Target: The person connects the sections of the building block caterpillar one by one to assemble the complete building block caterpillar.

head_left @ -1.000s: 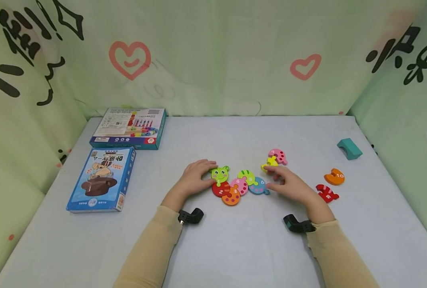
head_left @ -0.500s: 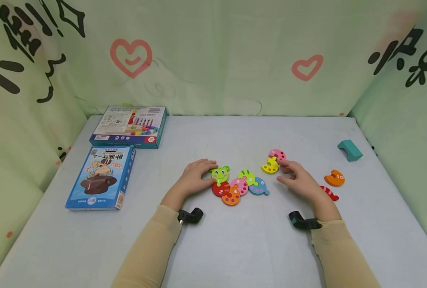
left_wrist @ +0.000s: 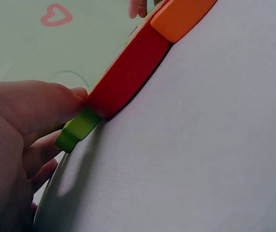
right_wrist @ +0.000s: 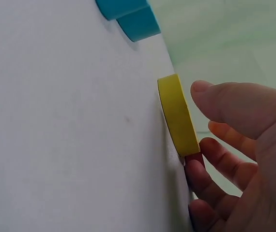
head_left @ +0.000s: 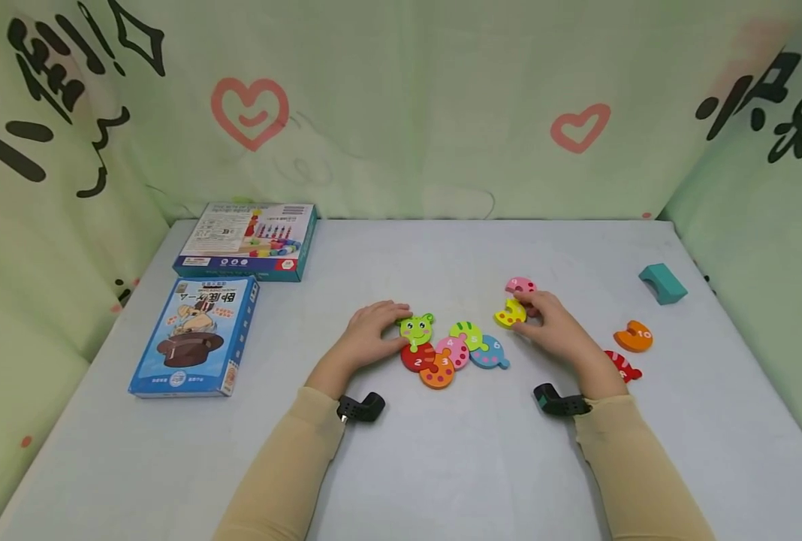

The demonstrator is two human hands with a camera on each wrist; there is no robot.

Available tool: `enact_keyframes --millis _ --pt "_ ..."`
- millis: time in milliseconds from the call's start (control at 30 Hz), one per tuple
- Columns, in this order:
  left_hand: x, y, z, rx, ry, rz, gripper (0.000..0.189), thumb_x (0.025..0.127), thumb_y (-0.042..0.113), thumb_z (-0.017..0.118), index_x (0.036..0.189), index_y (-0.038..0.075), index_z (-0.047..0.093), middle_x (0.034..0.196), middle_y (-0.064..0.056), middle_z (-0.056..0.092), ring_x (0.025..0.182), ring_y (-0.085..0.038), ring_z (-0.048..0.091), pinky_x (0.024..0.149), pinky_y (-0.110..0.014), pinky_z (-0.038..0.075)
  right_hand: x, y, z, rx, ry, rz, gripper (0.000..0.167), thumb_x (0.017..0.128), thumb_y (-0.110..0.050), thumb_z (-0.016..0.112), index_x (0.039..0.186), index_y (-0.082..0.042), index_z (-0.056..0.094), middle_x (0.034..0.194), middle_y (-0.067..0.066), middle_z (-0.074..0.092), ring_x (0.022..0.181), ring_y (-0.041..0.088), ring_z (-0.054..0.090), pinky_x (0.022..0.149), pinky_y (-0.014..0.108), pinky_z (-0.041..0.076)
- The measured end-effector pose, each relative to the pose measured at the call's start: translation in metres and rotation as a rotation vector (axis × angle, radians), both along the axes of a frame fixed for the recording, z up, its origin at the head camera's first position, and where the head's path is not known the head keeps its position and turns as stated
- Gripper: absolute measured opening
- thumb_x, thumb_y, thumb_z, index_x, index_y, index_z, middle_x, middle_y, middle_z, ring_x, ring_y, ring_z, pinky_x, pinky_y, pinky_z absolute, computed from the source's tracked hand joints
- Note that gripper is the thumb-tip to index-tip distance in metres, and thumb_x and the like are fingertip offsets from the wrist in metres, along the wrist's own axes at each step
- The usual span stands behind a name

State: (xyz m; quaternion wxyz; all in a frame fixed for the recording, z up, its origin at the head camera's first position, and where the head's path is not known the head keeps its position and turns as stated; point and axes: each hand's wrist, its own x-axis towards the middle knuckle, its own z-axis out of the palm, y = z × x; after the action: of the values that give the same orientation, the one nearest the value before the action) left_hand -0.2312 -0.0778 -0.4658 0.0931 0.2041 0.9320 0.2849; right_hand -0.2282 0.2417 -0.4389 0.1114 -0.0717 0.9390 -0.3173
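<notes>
My left hand (head_left: 369,336) pinches the green caterpillar-head puzzle piece (head_left: 416,329) at its left side; in the left wrist view the thumb lies along its edge. Joined to the head are a red piece "2" (head_left: 416,358), an orange "3" (head_left: 439,374), a pink piece (head_left: 453,351), a green striped piece (head_left: 468,335) and a blue piece (head_left: 488,352). My right hand (head_left: 555,328) is at a yellow puzzle piece (head_left: 508,313), fingers by its far end. In the right wrist view, the thumb stands apart from the yellow edge. A pink piece "9" (head_left: 520,284) lies behind, partly hidden by the fingers.
To the right lie an orange piece "10" (head_left: 634,336), a red striped piece (head_left: 627,367) partly behind my right hand, and a teal arch block (head_left: 663,284). At the left are a blue game box (head_left: 194,338) and a white-and-teal box (head_left: 245,240). A green curtain (head_left: 401,113) borders the table.
My right hand drew back rightward off the yellow piece, then moved in again at its right side. The left hand stays on the caterpillar head, and the joined pieces keep their places.
</notes>
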Motion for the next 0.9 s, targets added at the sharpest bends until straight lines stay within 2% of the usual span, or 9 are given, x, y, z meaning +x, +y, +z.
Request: enact_keyframes --millis 167,467,700,900 --pt "0.0000 -0.0001 -0.0019 0.000 0.014 0.003 0.049 0.084 0.036 0.058 0.130 0.023 0.049 0.140 0.007 0.043 0.135 -0.016 0.028 0.112 -0.045 0.015 -0.0019 -0.0002 -0.0041 0.007 -0.011 -0.001 0.060 0.084 -0.025 0.061 0.136 -0.006 0.037 0.136 0.021 0.029 0.113 0.033 0.037 0.102 0.055 0.032" --pt "0.0000 -0.0001 -0.0031 0.002 0.010 0.005 0.049 0.085 0.035 0.058 0.131 0.023 0.048 0.140 0.007 0.042 0.135 -0.016 0.027 0.112 -0.044 0.015 -0.0034 0.0005 -0.0085 0.027 0.006 -0.002 0.056 0.084 -0.021 0.061 0.134 -0.004 0.040 0.134 0.023 0.028 0.112 0.034 0.038 0.099 0.055 0.034" --pt "0.0000 0.0001 -0.0016 0.000 0.011 0.010 0.049 0.084 0.035 0.058 0.131 0.023 0.048 0.141 0.007 0.042 0.136 -0.016 0.027 0.112 -0.044 0.015 -0.0043 -0.0024 -0.0090 0.034 0.010 -0.001 0.063 0.083 -0.030 0.063 0.136 -0.007 0.038 0.131 0.023 0.027 0.111 0.035 0.036 0.097 0.057 0.035" --pt "0.0004 0.0009 -0.0002 -0.001 0.006 0.006 0.049 0.084 0.035 0.058 0.131 0.023 0.048 0.140 0.007 0.042 0.135 -0.016 0.027 0.112 -0.044 0.015 -0.0030 -0.0013 -0.0088 -0.004 0.012 0.019 0.052 0.082 -0.015 0.058 0.132 -0.008 0.044 0.127 0.023 0.027 0.112 0.036 0.033 0.095 0.054 0.036"
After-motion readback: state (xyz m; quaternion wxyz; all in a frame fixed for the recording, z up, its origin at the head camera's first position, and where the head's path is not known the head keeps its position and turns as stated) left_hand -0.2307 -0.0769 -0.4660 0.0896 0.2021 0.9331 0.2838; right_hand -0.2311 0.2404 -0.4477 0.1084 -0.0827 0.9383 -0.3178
